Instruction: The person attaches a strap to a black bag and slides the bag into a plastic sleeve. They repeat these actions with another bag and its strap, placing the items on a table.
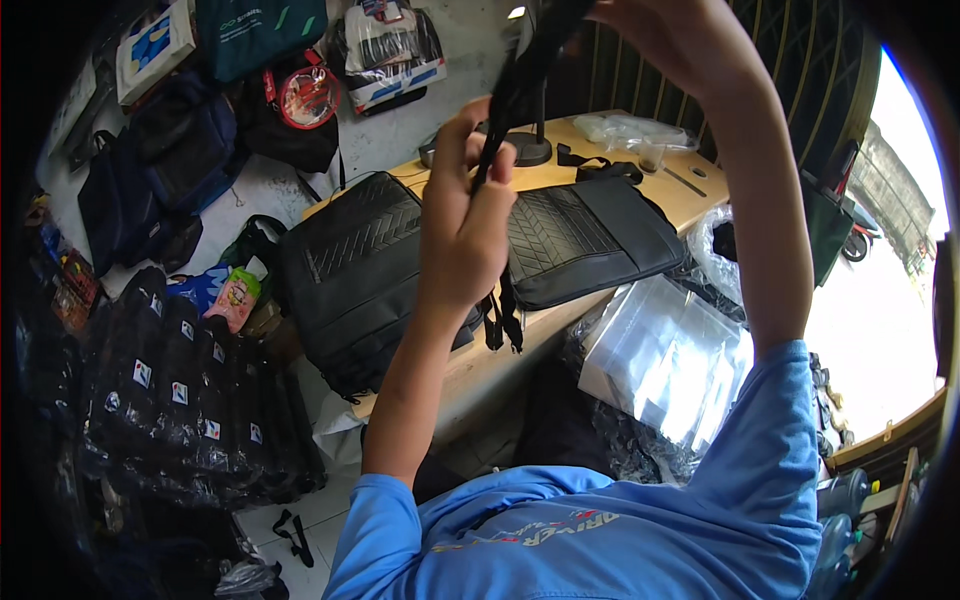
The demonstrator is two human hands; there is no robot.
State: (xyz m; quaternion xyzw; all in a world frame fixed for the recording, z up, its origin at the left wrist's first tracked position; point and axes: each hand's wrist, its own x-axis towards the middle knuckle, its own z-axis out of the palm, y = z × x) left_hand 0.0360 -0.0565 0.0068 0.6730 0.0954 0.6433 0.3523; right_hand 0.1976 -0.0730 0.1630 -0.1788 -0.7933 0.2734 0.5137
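Observation:
A long black strap (532, 70) is stretched upward in front of me. My left hand (468, 215) is closed around its lower part, thumb up, over the middle of the table. Up at the top edge, my right hand (668, 38) grips the strap's upper stretch; its fingers are partly cut off by the edge. Loose black strap ends (505, 322) hang below my left wrist. Behind my left arm lies a large black bag (345, 265) with a chevron-patterned panel. A flatter black bag (590, 240) with a similar panel lies right of it, neither being touched by my hands.
Both bags rest on a wooden table (455, 375). A lamp base (525, 150), clear plastic (635, 132) and a small cup (651, 157) stand farther back. Plastic-wrapped black goods (170, 390) are stacked at left; a clear-wrapped box (665, 360) sits at right. Bags (185, 130) hang on the wall.

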